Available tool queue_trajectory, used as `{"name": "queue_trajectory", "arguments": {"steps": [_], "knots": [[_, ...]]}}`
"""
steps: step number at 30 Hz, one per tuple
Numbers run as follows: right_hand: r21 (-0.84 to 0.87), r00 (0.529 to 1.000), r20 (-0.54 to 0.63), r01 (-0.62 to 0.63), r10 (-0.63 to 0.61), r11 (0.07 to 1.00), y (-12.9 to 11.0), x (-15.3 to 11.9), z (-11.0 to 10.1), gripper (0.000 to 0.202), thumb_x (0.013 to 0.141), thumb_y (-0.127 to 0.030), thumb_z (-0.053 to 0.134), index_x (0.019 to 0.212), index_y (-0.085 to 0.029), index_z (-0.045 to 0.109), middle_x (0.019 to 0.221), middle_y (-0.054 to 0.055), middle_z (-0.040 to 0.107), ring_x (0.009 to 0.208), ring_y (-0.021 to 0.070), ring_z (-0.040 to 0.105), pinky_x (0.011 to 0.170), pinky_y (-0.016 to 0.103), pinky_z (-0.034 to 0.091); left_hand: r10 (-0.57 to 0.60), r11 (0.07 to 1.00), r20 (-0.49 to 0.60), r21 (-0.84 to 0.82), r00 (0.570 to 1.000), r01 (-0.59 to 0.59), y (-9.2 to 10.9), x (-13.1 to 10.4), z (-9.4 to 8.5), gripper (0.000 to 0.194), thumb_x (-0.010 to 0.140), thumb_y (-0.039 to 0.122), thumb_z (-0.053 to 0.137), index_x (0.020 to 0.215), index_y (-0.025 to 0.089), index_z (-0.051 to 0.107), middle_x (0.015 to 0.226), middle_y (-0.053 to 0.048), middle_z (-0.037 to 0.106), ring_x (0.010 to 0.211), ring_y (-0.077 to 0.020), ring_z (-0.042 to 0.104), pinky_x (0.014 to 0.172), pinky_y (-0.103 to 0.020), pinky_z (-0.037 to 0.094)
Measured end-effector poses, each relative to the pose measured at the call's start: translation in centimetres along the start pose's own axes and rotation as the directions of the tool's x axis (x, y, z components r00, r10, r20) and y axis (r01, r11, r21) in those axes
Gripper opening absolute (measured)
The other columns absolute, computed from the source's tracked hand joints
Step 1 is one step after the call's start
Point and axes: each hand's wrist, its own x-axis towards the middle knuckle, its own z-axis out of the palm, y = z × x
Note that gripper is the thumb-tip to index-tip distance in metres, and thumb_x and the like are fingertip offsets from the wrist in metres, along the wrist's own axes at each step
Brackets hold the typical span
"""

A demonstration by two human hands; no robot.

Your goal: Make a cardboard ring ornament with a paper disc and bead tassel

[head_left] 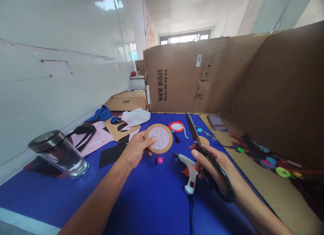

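Between thumb and fingers, my left hand (135, 148) grips a round disc (162, 139) with a tan rim and a pale, line-patterned centre. A pink bead (159, 160) hangs at the disc's lower edge. Black-handled scissors (215, 166) are in my right hand (210, 160), their blades pointing up and away. Just left of that hand lies a white hot glue gun (189, 174) with an orange trigger and a small red light. Beyond the disc, a red-rimmed round piece (176, 126) with a white centre rests on the blue table, near a dark tassel (177, 138).
A glass bottle (60, 154) with a metal lid stands at the left. Behind it are black paper (111, 155), cut cardboard (113, 127), a white cloth (136, 117) and a blue cloth (100, 113). Tall cardboard (182, 80) walls the back and right. Ribbon rolls (282, 172) lie right.
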Motion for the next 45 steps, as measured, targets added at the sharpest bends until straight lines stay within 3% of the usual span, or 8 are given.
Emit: {"name": "queue_trajectory", "arguments": {"steps": [3,9,13,16,21,27,35,45], "knots": [[0.017,1.000,0.005,-0.015,0.015,1.000,-0.2,0.0,-0.1,0.074,0.090,-0.089,0.066,0.113,-0.020,0.072,0.066,-0.002,0.063,0.051,0.0147,0.057,0.049,0.027,0.047,0.016,1.000,-0.006,0.001,1.000,-0.016,-0.1,0.0,0.0,0.052,0.071,0.052,0.100,0.102,0.015,0.081,0.074,-0.004,0.076,0.055,-0.0131,0.066,0.042,-0.020,0.044],[-0.059,1.000,0.021,0.014,-0.013,0.998,-0.2,-0.1,-0.2,0.075,0.093,-0.096,0.054,0.086,-0.022,0.066,0.067,0.002,0.065,0.053,0.0147,0.057,0.051,0.028,0.048,0.082,0.996,-0.065,-0.013,0.995,-0.083,-0.1,0.1,0.1,0.048,0.071,0.050,0.099,0.100,0.016,0.082,0.075,-0.004,0.074,0.056,-0.0135,0.063,0.042,-0.021,0.040],[-0.041,1.000,0.014,0.002,-0.001,0.999,-0.1,-0.2,-0.2,0.079,0.085,-0.101,0.058,0.091,-0.022,0.070,0.071,0.005,0.069,0.062,0.0202,0.066,0.059,0.033,0.057,0.084,0.996,-0.109,-0.031,0.990,-0.088,0.0,0.1,0.2,0.047,0.069,0.044,0.099,0.104,0.016,0.082,0.077,-0.003,0.075,0.056,-0.0127,0.060,0.043,-0.022,0.038],[-0.015,0.999,0.044,-0.014,0.015,1.000,0.2,-0.3,0.0,0.076,0.088,-0.096,0.061,0.097,-0.021,0.072,0.070,0.003,0.067,0.064,0.0206,0.068,0.061,0.033,0.059,0.067,0.995,-0.134,-0.067,0.989,-0.077,0.0,0.1,0.4,0.045,0.068,0.039,0.097,0.104,0.016,0.082,0.079,-0.003,0.076,0.057,-0.0130,0.061,0.045,-0.022,0.040],[-0.012,0.991,0.128,-0.049,0.050,0.999,0.7,-0.4,0.5,0.074,0.091,-0.093,0.061,0.100,-0.020,0.071,0.073,0.003,0.069,0.062,0.0195,0.067,0.060,0.032,0.058,0.074,0.979,-0.142,-0.180,0.987,-0.099,0.3,-0.2,0.7,0.045,0.065,0.031,0.096,0.104,0.016,0.080,0.098,-0.008,0.083,0.086,-0.0233,0.076,0.068,-0.029,0.058],[0.004,0.988,0.147,-0.057,0.055,0.998,0.4,-0.3,0.8,0.076,0.089,-0.094,0.061,0.104,-0.020,0.071,0.071,0.002,0.066,0.063,0.0206,0.067,0.061,0.034,0.060,0.090,0.972,-0.151,-0.203,0.984,-0.120,0.6,-0.4,0.8,0.043,0.067,0.029,0.097,0.103,0.016,0.079,0.104,-0.009,0.084,0.100,-0.0263,0.078,0.087,-0.035,0.062],[-0.028,0.985,0.163,-0.056,0.060,0.998,-0.9,-0.6,0.9,0.072,0.084,-0.094,0.065,0.095,-0.023,0.070,0.073,0.002,0.063,0.067,0.0214,0.067,0.063,0.033,0.061,0.098,0.977,-0.124,-0.177,0.987,-0.119,0.7,-0.7,1.0,0.042,0.069,0.034,0.097,0.103,0.016,0.080,0.103,-0.010,0.084,0.099,-0.0294,0.080,0.084,-0.037,0.064],[0.019,0.977,0.207,-0.051,0.046,0.999,-0.1,-0.5,0.9,0.074,0.083,-0.088,0.074,0.113,-0.021,0.074,0.082,0.003,0.067,0.072,0.0208,0.068,0.069,0.035,0.063,0.112,0.980,-0.079,-0.154,0.991,-0.123,0.3,-0.7,1.1,0.050,0.072,0.046,0.102,0.108,0.017,0.083,0.103,-0.010,0.086,0.097,-0.0275,0.081,0.086,-0.037,0.065]]}}
